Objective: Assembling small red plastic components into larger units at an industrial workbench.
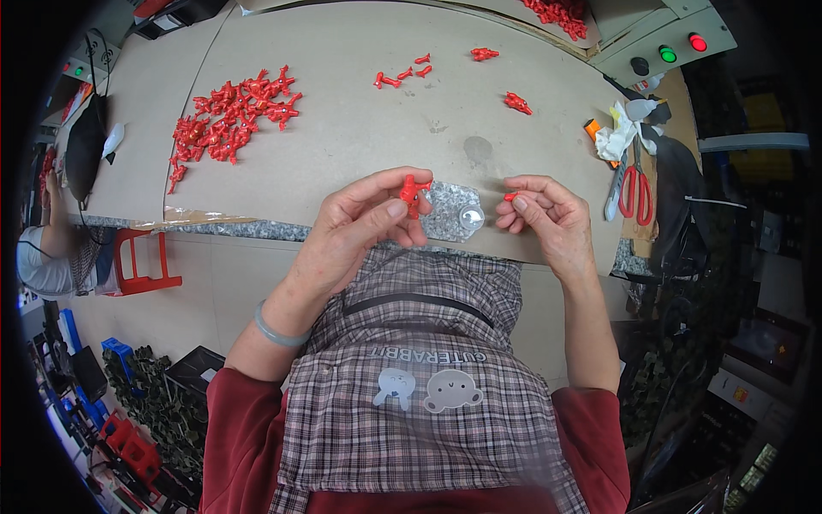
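Observation:
Between the thumb and fingers of my left hand [370, 210] is a small red plastic figure [410, 194], held upright above the table's near edge. My right hand [548, 218] pinches a tiny red plastic part [511, 197], mostly covered by the fingertips. The two hands are apart. Between them a grey speckled patch [447, 206] shows on the table, with a small clear round dish [471, 218] at its right side. Farther off lie several loose red parts [388, 80] and two single red pieces, one [485, 54] at the back and one [517, 103] nearer.
A heap of red figures [227, 120] covers the table's left side. At the right edge are red-handled scissors [636, 193], a cutter [615, 193] and crumpled white tissue [618, 137]. A control box [668, 51] with buttons stands back right. Another person [51, 248] sits far left, by a red stool [145, 261].

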A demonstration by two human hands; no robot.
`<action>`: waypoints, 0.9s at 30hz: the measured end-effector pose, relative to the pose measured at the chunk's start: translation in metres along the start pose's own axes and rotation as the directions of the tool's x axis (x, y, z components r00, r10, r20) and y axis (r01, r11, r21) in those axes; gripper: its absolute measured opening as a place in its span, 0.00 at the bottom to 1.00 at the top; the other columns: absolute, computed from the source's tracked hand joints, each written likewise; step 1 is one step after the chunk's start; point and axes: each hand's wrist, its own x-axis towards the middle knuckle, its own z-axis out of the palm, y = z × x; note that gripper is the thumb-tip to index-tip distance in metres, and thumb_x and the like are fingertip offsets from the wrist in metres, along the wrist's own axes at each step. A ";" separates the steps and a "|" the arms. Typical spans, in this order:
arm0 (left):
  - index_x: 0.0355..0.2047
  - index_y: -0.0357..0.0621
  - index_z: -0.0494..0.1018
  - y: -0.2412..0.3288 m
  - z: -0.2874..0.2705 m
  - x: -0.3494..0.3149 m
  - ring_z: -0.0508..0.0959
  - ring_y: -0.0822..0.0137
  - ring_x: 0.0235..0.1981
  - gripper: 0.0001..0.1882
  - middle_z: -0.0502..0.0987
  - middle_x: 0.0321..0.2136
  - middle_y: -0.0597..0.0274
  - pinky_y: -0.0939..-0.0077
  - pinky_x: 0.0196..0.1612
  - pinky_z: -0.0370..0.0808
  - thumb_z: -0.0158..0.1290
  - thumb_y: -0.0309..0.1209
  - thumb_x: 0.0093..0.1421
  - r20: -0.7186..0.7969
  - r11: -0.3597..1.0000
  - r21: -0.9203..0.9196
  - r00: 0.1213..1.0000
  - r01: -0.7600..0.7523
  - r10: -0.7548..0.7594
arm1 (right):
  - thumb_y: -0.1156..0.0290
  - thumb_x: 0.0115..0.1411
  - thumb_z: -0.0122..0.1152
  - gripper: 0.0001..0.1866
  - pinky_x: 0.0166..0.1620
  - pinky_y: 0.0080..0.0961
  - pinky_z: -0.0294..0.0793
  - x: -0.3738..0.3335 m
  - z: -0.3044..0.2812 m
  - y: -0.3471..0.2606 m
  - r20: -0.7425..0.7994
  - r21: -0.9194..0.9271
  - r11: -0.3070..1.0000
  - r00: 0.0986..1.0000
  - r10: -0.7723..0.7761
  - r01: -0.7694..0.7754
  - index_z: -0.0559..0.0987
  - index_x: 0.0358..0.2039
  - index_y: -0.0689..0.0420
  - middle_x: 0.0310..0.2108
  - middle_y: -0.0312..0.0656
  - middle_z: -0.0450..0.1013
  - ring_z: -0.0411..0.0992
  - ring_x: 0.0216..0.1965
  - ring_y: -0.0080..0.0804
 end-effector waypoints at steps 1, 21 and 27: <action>0.58 0.37 0.69 0.000 0.000 0.000 0.80 0.70 0.35 0.19 0.78 0.42 0.56 0.79 0.39 0.78 0.49 0.28 0.68 -0.002 1.000 -0.001 1.000 0.002 -0.002 | 0.77 0.66 0.56 0.06 0.35 0.18 0.77 -0.002 0.000 0.001 0.006 -0.004 1.000 1.000 -0.002 0.002 0.78 0.42 0.64 0.32 0.43 0.80 0.78 0.31 0.23; 0.46 0.40 0.71 -0.008 -0.003 -0.001 0.79 0.76 0.30 0.12 0.76 0.35 0.66 0.85 0.34 0.76 0.57 0.23 0.63 -0.070 0.998 0.060 0.997 -0.032 0.036 | 0.84 0.55 0.64 0.07 0.33 0.22 0.77 -0.014 0.025 -0.012 0.112 -0.541 0.787 0.953 -0.282 0.297 0.82 0.35 0.62 0.33 0.40 0.75 0.76 0.30 0.26; 0.47 0.37 0.71 -0.009 -0.004 -0.001 0.80 0.74 0.32 0.13 0.77 0.36 0.64 0.83 0.36 0.77 0.57 0.22 0.62 -0.047 0.998 0.056 0.999 -0.023 0.026 | 0.85 0.53 0.64 0.09 0.33 0.24 0.76 -0.014 0.026 -0.009 0.129 -0.590 0.719 0.922 -0.365 0.367 0.82 0.35 0.61 0.35 0.41 0.74 0.76 0.31 0.29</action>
